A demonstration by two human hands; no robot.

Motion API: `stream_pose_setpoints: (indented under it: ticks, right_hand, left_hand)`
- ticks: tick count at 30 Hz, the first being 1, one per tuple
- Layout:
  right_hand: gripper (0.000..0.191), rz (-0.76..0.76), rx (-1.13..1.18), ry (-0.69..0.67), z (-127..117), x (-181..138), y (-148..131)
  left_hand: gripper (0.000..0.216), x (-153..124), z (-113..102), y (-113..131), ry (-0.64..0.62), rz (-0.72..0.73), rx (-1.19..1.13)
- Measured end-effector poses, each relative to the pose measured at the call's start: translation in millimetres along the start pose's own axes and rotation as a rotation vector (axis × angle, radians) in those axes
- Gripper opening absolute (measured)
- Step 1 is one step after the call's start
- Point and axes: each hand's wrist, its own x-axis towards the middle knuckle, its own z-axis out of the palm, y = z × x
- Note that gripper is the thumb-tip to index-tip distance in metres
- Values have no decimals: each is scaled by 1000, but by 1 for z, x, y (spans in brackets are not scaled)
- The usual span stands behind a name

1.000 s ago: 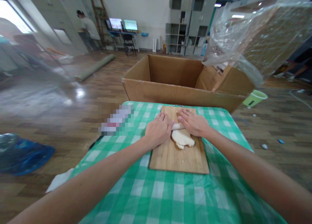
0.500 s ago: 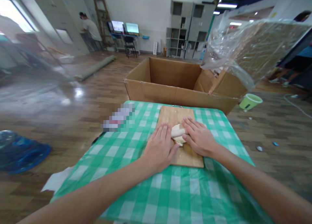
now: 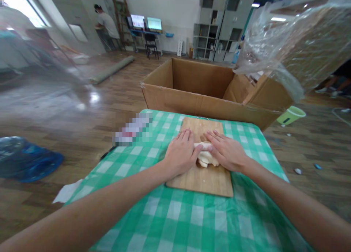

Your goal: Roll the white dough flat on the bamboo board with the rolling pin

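Observation:
A pale rolling pin (image 3: 202,146) lies crosswise over a flattened piece of off-white dough (image 3: 207,160), and most of the visible dough sticks out on the near side of the pin. Both rest on a wooden cutting board (image 3: 200,184) with a metal handle at its far end. My left hand (image 3: 181,149) presses on the left end of the pin, its fingers stretched forward and its thumb along the pin. Flat on the right end lies my right hand (image 3: 226,149), fingers extended and not wrapped round. The hands cover both pin ends.
A green-and-white checked cloth (image 3: 164,215) covers the table. A blurred-out flat item (image 3: 133,129) lies at its far left. Beyond stands a large open cardboard box (image 3: 192,98) with plastic wrap (image 3: 263,51). A green bucket (image 3: 291,115) and blue plastic (image 3: 30,160) are on the floor.
Both hands have pushed the rolling pin forward, away from me, across the dough. More dough now shows on the near side, and none is visible beyond the pin.

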Motion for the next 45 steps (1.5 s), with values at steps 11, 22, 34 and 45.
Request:
stream_pose_setpoints:
  ticks: [11, 22, 34, 45]
  right_hand:
    - [74, 119, 25, 28, 5, 27, 12]
    - [79, 113, 19, 166, 18, -50, -44]
    - [73, 136, 21, 109, -3, -40, -52]
    - [75, 171, 15, 16, 2, 22, -19]
  left_hand:
    - [59, 40, 6, -16, -43, 78, 58]
    - [47, 53, -11, -14, -30, 272, 36]
    - [69, -45, -26, 1, -28, 150, -11]
    - [67, -4, -10, -14, -72, 51, 6]
